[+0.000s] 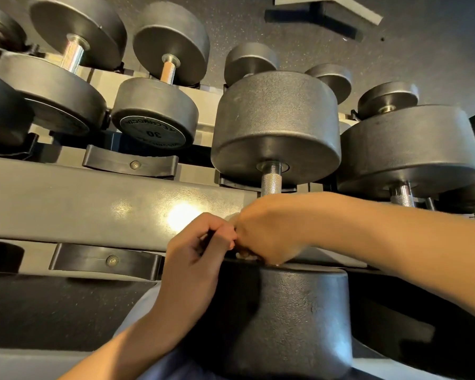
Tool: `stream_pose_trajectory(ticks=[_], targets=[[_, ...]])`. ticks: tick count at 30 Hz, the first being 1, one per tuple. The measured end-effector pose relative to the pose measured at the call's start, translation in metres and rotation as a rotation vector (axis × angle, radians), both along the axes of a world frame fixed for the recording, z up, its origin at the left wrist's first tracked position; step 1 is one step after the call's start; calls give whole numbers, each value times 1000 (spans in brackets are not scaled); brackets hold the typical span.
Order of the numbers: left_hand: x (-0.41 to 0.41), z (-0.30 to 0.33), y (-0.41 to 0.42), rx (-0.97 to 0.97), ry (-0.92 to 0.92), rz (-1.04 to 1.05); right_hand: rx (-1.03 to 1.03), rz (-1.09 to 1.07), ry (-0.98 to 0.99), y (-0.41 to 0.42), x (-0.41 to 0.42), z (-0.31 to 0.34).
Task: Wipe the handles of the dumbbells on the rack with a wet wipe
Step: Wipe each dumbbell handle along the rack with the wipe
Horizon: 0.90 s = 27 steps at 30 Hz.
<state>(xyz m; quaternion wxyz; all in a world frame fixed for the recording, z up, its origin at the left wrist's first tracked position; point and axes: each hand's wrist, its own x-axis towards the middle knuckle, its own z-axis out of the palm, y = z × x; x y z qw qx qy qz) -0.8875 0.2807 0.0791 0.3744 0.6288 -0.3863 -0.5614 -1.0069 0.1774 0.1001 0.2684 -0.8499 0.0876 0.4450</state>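
Steel handle: knurled handle (271, 180) of the big dumbbell (277, 127) at 12 o'clock from the hands; only its upper stretch shows, the lower part is covered by the right hand.
Right hand: right hand (269, 231) is curled round the lower handle, just above the near black head (291, 314); a pale scrap under the fingers at 6 o'clock of the fist looks like the wipe (244, 255), so the wrap seems meant to rub all round the bar at once.
Left hand: left hand (200, 250) comes in from 7 o'clock, fingers bent, fingertips touching the right hand; whether it pinches a corner of the wipe or only steadies I cannot tell.
Rack: grey rack (93, 204) carries the dumbbells tilted in black cradles (104, 260), heads toward the person, which leaves the handles open to reach from above.
Other dumbbells: one marked 30 (155, 119) at 10 o'clock, another large one (412, 149) at 2 o'clock, its handle bare.
Stage, by judgement: mid-wipe on this handle; the neighbours appear yet to do.
Risk: wipe may snag on the knurling.
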Motion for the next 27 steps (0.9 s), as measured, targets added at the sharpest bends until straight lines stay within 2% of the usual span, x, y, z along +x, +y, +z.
stream_pose_trajectory(ticks=[2, 4, 7, 9, 12, 13, 16, 20, 22, 24, 27], targets=[[2, 1, 4, -3, -6, 76, -3, 54, 134, -1, 13, -11], [3, 2, 6, 5, -16, 125, -2, 65, 173, -1, 16, -20], [3, 2, 5, 43, 19, 157, -120, 33, -24, -11, -3, -19], [4, 1, 3, 72, 20, 154, -259, -120, -123, -22, -25, -12], [2, 3, 1, 108, 0, 121, -585, -318, -382, -22, -51, -19], [1, 3, 1, 118, 2, 112, -615, -401, -445, -19, -57, -24], [-1, 5, 0, 143, 18, 113, -478, -613, -549, -5, -64, -31], [0, 4, -1, 161, 29, 124, -123, -536, -515, 19, -67, -10], [1, 4, -1, 166, 32, 122, -52, -526, -510, 24, -67, -6], [0, 4, -1, 165, 25, 113, -77, -569, -554, 18, -68, -12], [0, 5, -2, 162, 14, 112, -360, -675, -633, 0, -73, -26]])
